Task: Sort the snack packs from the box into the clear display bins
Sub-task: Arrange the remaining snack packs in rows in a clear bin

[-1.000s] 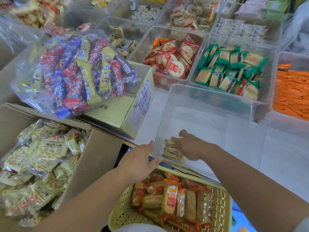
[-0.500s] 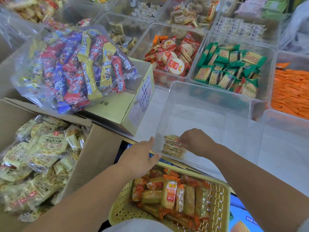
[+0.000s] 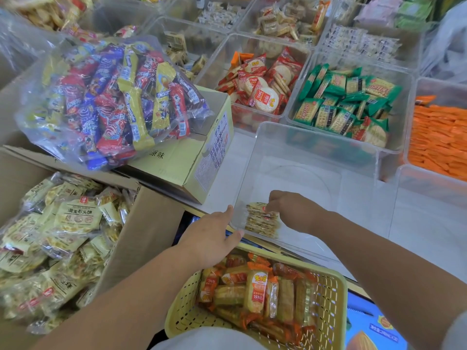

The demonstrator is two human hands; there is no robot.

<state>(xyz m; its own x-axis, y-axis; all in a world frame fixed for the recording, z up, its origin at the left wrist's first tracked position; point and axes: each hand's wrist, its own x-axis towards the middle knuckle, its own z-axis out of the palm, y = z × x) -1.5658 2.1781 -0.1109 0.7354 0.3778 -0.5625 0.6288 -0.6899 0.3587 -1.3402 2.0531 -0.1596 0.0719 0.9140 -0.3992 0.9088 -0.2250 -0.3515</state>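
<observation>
Illumination: bright, even, diffuse; shadows faint and soft-edged. Glare streaks the clear bin (image 3: 316, 145) walls and the plastic bag (image 3: 113, 102). Straight lines bow toward the edges. The snack packs (image 3: 260, 221) under my right hand (image 3: 293, 210) read soft.

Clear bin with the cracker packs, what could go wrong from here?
The cracker packs sit stacked in a corner of the clear bin; they may topple when the right hand lets go. The bin sits near the counter edge, steadied only by the left hand, and could slide toward the yellow basket.
</observation>
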